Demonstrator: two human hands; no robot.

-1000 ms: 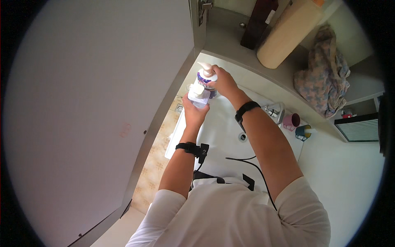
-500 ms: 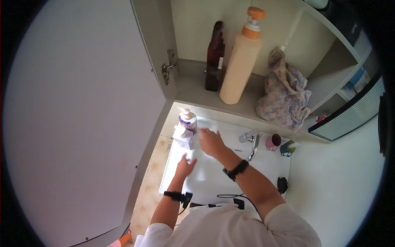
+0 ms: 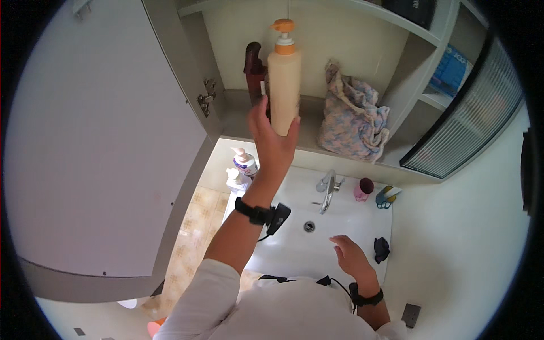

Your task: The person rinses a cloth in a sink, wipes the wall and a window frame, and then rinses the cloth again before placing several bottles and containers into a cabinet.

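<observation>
My left hand (image 3: 273, 136) reaches up into the cabinet and grips the lower part of a tall peach pump bottle (image 3: 284, 85). The fingers lie on its left side and the thumb on its right. An orange pump head tops the bottle, which looks upright. Just behind and left of it stands a dark red object (image 3: 254, 73), partly hidden. Over the right part of the white sink (image 3: 283, 249) hovers my right hand (image 3: 351, 258), open with nothing in it.
A floral cloth bag (image 3: 354, 119) sits on the shelf right of the bottle. Two smaller pump bottles, one purple-marked (image 3: 245, 163) and one white (image 3: 237, 180), stand at the sink's left. Near the faucet (image 3: 328, 192) are a pink cup (image 3: 363, 190) and a blue-yellow holder (image 3: 386, 196). The cabinet door (image 3: 102, 158) hangs open.
My left hand has risen from beside the small pump bottles to the peach bottle and taken hold of it. My right hand has drawn back to the right. The view has shifted.
</observation>
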